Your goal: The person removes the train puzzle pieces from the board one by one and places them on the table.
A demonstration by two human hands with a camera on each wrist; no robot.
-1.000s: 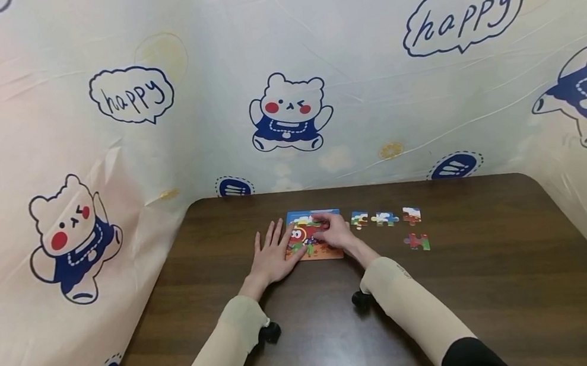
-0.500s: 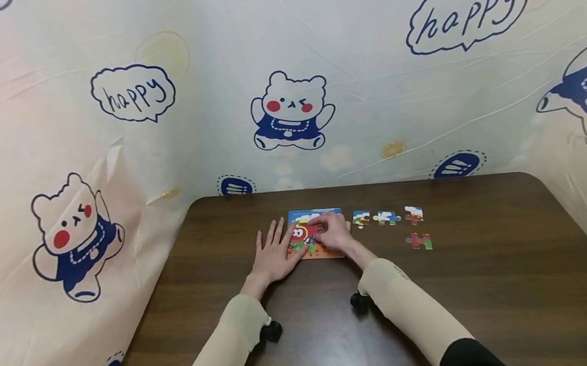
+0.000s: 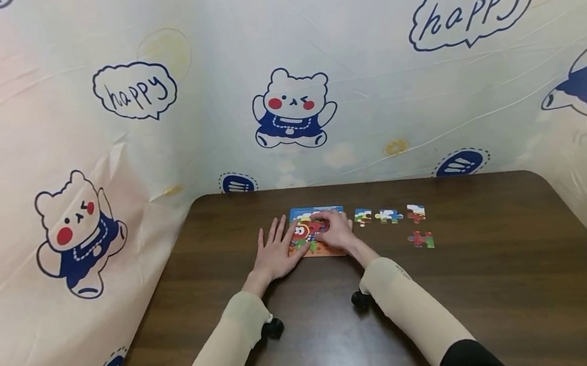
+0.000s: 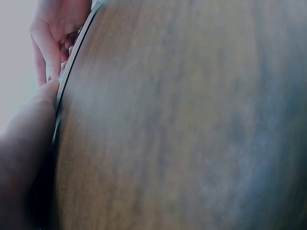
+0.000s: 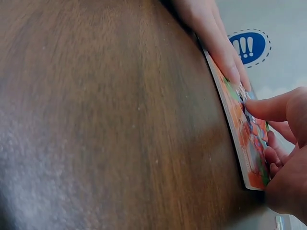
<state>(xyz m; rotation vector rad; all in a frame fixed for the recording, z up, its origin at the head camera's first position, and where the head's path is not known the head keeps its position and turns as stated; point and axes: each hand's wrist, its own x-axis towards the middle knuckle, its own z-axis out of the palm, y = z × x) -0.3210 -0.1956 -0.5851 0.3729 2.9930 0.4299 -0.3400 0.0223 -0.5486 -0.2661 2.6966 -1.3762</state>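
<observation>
A colourful picture jigsaw puzzle board (image 3: 327,251) lies near the table's far edge, showing a red cartoon figure with big round eyes. My left hand (image 3: 275,255) rests on its left side with the fingers spread and the thumb over its lower part. From the right, my right hand (image 3: 337,230) bends over the board, thumb and curled fingers pinching at a red puzzle piece that they largely hide. In the right wrist view, the right thumb tip meets the board's surface beside the left hand's thumb. The left wrist view shows mostly table.
Right of the board lie several loose jigsaw pieces: a blue-and-yellow piece (image 3: 363,217), a blue-and-white piece (image 3: 389,216), a red-and-white piece (image 3: 416,213) and a red-and-green piece (image 3: 421,239). The brown wooden table (image 3: 497,281) meets a printed cloth backdrop (image 3: 368,79) behind.
The right hand's fingers shift slightly over the board while the left hand keeps resting on it. The loose pieces stay in place; the whole head view drifts a little.
</observation>
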